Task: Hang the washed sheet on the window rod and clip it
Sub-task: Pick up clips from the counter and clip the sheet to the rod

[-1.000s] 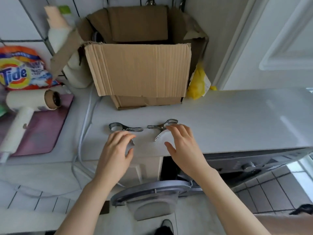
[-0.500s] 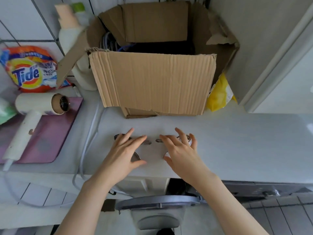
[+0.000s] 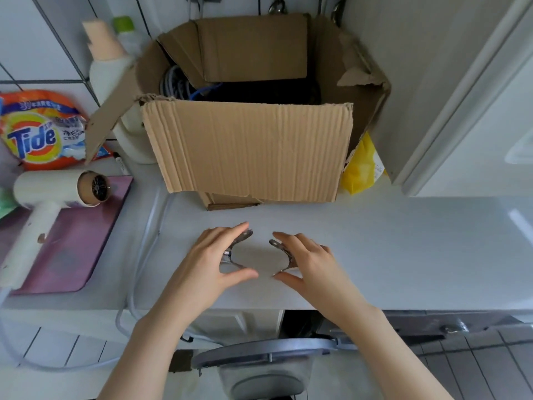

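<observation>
1. We have our left hand (image 3: pixel 206 262) on one metal clip (image 3: pixel 240 241) and our right hand (image 3: pixel 310 261) on the other clip (image 3: pixel 281 251), fingers seemingly just closing
2. Sheet unseen; hanging and clipping remain

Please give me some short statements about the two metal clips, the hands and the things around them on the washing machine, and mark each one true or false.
1. Each hand is on one metal clip. True: the left hand covers the left clip and the right hand covers the right clip.
2. The clips lie inside the cardboard box. False: they lie on the white top of the washing machine, in front of the box.
3. The hair dryer lies left of the box. True.
4. The yellow bag is left of the box. False: it is at the box's right side.
5. The washed sheet lies on the machine top. False: no sheet is in view.
</observation>
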